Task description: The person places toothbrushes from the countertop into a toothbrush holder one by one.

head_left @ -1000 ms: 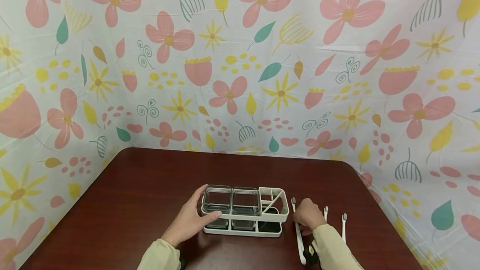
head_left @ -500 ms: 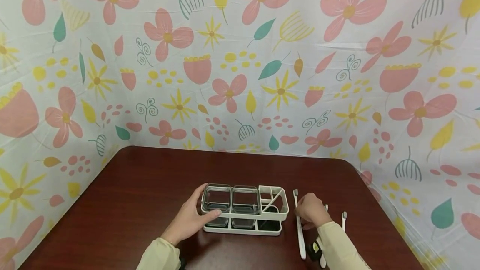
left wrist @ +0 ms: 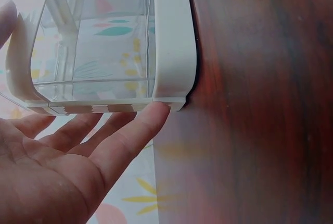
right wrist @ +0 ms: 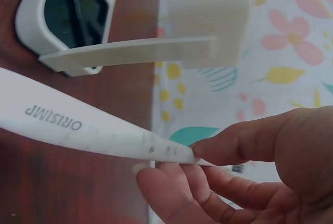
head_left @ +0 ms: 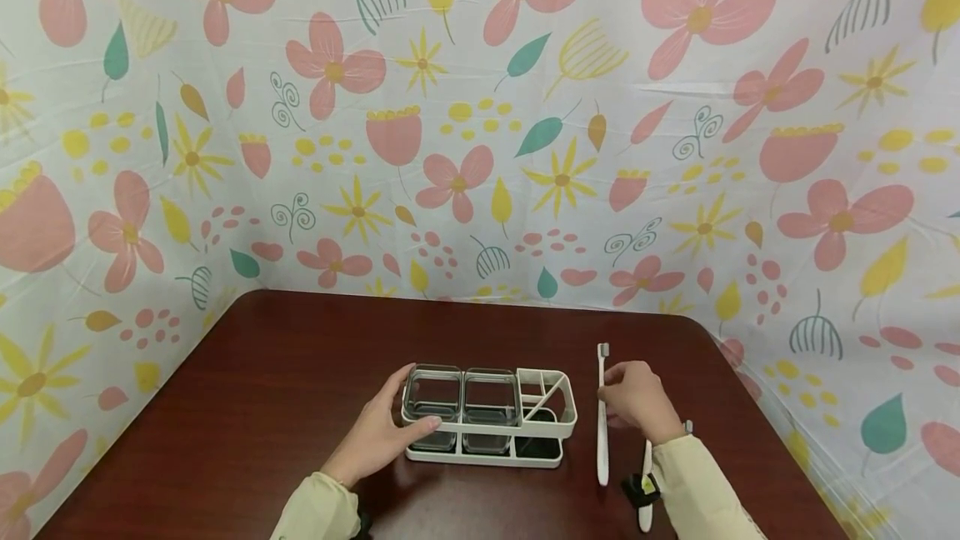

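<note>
Right grip [head_left: 637, 398] pinches 1 white toothbrush [head_left: 602, 448] between thumb and fingers where the handle narrows; its head points away from the person. Whether the handle end clears the surface [head_left: 300, 373] cannot be confirmed. Toward the person from this grip lies a 2nd toothbrush [head_left: 645, 515], partly covered by the forearm. What appears to be the head of a 3rd toothbrush [head_left: 687, 427] shows beside the sleeve.

Left of the right grip, apart from the held brush, stands 1 white 2-tier holder [head_left: 545, 432], divided slots nearest, 2 clear cups [head_left: 491, 398] beyond. At its far end the left grip [head_left: 381, 440] holds it, thumb at the front, fingers against the end.

Assessment of the step in hand: a firm pinch should prevent handle swing; fingers should avoid the bristles. Light, even left-hand pressure should stop the holder sliding.
</note>
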`<state>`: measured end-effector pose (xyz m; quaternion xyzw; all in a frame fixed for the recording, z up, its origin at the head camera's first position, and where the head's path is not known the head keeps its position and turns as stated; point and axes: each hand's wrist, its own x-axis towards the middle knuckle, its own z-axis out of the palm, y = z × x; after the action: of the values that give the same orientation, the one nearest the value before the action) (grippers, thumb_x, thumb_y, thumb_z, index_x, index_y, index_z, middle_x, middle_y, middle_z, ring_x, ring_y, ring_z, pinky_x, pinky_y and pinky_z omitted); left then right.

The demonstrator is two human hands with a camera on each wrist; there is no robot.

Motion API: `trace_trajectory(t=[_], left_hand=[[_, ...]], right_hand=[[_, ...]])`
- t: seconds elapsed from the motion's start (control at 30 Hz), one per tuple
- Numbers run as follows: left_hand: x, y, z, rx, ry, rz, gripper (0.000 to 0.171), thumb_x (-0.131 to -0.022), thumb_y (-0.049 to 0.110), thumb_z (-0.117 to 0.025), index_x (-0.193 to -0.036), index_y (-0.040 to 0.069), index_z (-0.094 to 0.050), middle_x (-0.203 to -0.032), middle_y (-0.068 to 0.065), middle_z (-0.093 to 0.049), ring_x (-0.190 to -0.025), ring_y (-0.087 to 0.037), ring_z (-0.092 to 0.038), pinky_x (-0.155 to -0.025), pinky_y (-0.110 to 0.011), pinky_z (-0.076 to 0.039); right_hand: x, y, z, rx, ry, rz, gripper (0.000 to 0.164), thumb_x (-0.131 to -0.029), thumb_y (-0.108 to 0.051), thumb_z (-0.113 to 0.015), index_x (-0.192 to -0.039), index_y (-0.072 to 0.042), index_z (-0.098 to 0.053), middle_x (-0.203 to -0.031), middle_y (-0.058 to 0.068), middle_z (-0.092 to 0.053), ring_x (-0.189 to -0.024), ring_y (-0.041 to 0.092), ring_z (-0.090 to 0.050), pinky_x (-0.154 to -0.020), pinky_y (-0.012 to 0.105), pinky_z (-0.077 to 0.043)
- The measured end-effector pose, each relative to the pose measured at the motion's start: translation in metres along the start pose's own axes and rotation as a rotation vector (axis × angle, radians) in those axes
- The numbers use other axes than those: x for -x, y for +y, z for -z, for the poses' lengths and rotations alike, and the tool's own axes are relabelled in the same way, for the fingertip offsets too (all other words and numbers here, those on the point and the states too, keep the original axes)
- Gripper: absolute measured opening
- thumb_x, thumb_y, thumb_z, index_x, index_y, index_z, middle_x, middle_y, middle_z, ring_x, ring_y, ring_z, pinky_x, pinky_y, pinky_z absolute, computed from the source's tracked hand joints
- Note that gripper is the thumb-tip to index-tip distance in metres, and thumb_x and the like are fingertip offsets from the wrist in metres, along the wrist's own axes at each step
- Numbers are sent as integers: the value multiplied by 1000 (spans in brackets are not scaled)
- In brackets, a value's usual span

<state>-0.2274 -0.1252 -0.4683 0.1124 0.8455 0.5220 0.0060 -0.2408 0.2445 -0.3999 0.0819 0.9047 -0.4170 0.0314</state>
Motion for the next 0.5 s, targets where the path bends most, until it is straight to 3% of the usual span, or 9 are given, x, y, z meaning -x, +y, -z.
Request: trace_trajectory(t=[0.5], left_hand=[[0, -3, 0, 18, 7, 2, 89, -83, 39, -82, -154, 20, -33, -150, -13, -41, -133, -34, -44, -97, -55, -42]], right_hand=[[19, -36, 45, -203, 60, 176, 31, -95, -4, -60, -121, 13, -55, -97, 19, -62, -77, 24, -70, -68, 35, -58]])
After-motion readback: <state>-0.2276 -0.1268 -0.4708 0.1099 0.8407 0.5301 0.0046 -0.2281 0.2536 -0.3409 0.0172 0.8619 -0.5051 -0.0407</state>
